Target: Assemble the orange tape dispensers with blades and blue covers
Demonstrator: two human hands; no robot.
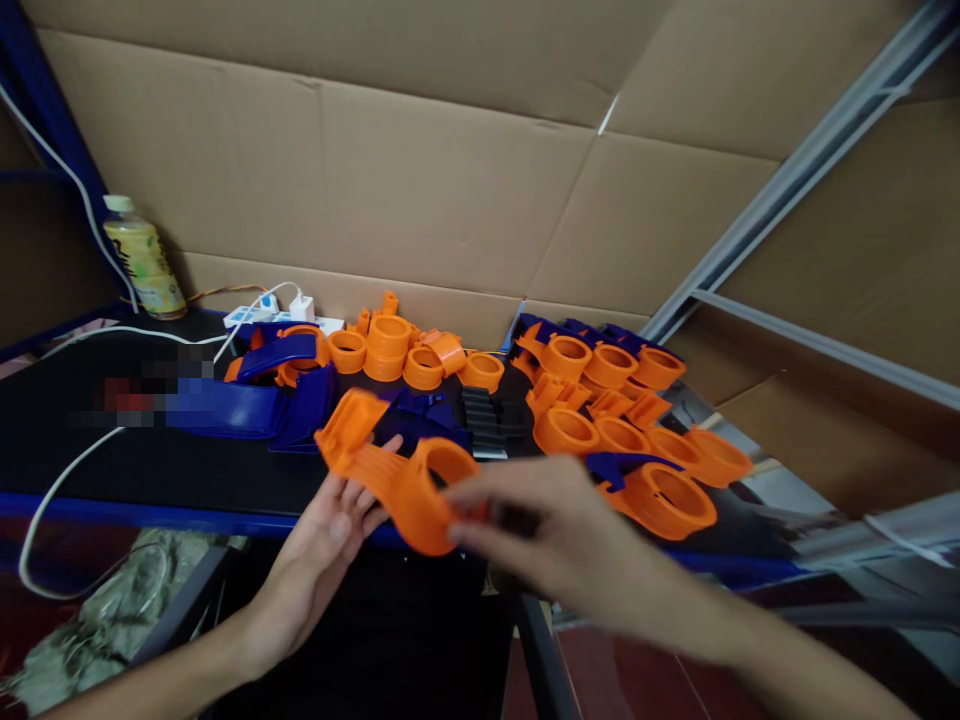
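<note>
An orange plastic tape dispenser [390,480], with a ring at one end and a block-shaped head at the other, is held up over the front edge of the bench. My right hand [540,510] pinches the ring between thumb and fingers, slightly blurred. Palm up, my left hand [330,530] lies under the dispenser's middle with its fingers stretched out; whether they touch it I cannot tell. Behind it on the bench are blue plastic parts [420,415] and dark ribbed strips [484,420]. Several orange dispensers [622,435] stand in rows on the right, some with blue pieces.
Orange rings [388,345] stand along the cardboard wall [450,190]. A drink bottle [146,260] is at the back left near a power strip [322,323] with white cables. Blue curved pieces [232,408] lie on the black bench top [60,450]. A metal frame [795,170] slopes up at right.
</note>
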